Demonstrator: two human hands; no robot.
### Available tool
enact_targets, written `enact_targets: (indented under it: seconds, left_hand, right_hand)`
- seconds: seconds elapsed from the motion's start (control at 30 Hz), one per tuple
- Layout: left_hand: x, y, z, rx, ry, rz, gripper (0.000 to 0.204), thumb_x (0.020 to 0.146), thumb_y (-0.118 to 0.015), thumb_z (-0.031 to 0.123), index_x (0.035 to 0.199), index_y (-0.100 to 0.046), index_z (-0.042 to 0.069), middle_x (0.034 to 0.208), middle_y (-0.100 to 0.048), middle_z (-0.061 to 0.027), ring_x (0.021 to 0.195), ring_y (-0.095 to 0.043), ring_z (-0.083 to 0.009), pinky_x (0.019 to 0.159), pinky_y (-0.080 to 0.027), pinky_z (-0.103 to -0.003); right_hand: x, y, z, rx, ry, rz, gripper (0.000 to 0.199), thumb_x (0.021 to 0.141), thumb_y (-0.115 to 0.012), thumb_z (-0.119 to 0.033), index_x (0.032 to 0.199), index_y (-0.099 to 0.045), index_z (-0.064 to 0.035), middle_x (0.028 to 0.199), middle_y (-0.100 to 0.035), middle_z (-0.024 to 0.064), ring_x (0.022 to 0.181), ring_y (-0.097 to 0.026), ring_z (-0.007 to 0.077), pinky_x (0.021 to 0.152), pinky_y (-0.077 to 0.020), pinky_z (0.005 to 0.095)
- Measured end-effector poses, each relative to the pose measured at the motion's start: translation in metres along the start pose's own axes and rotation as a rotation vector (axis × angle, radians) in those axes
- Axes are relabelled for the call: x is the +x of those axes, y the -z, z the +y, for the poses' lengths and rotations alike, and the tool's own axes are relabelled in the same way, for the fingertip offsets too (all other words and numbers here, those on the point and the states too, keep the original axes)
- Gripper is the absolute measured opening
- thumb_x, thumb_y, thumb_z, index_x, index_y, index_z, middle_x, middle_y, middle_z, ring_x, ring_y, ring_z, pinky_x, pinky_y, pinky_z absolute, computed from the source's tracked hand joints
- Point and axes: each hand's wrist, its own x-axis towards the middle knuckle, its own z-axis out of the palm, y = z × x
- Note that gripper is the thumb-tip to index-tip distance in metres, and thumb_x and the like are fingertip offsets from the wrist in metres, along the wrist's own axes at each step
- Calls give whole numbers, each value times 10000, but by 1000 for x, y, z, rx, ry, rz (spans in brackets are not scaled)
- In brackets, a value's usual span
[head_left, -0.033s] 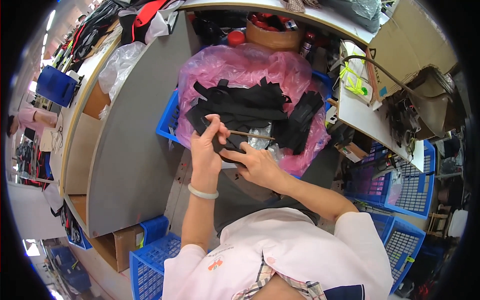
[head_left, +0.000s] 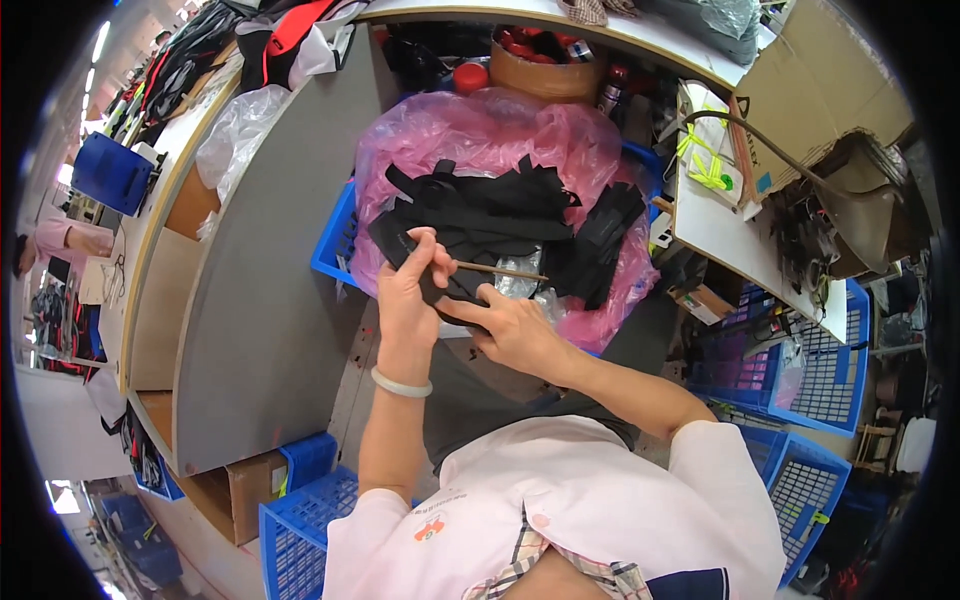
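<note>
My left hand [head_left: 406,298] is closed around a black fabric piece [head_left: 388,234], whose flat end sticks out beyond the fingers. A thin brown stick [head_left: 505,270] runs rightward from those fingertips; its inner end is hidden. Lower on the same cloth, my right hand [head_left: 525,332] grips a fold between thumb and fingers. Just past both hands lies a pile of black fabric strips [head_left: 500,212], with another black bundle [head_left: 600,240] to its right. They rest on a pink plastic bag [head_left: 450,125] that lines a blue basket [head_left: 333,243].
A grey panel [head_left: 270,290] stands close on the left. To the right is a white shelf [head_left: 755,250] under a bent brown tube [head_left: 790,165]. Blue crates [head_left: 320,505] flank me. Beyond the pink bag sits a round brown tub [head_left: 545,78] of red things.
My left hand and the black fabric piece have shifted very slightly leftward. Both grips look the same.
</note>
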Motion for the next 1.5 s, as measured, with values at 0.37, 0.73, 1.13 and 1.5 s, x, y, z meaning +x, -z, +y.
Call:
enact_targets:
  seconds: [0.37,0.73,1.13,1.5]
  left_hand:
    - [-4,2,-14,-300,161,9,87,873,-554,113,926,-513,58,669,-526,-57,522,-497,-136,716,-491,-323]
    - [-20,-25,-14,-215,5,-58,115,867,-572,113,927,-546,19,571,-508,-39,432,-467,-118,561,-486,-278]
    - [-54,-31,13,517,-115,-416,121,844,-598,87,931,-621,6,585,-531,9,490,-464,-41,436,-364,-182]
    - [-75,-22,22,38,723,-964,218,774,-582,100,889,-600,-85,544,-510,-61,432,-453,-84,386,-275,-196]
  right_hand:
    - [19,-8,14,-95,78,18,198,718,-583,-133,913,-588,-100,879,-549,175,609,-589,361,505,-481,456]
    - [20,-10,3,-117,86,215,151,637,-611,-63,718,-502,3,635,-556,167,576,-581,360,485,-463,450]
    - [-2,98,-15,395,244,439,289,703,-673,-77,991,-658,-91,927,-539,81,847,-533,215,728,-443,312]
    - [5,121,-24,491,575,124,148,673,-671,-23,820,-676,-21,802,-540,80,694,-523,200,584,-405,279]
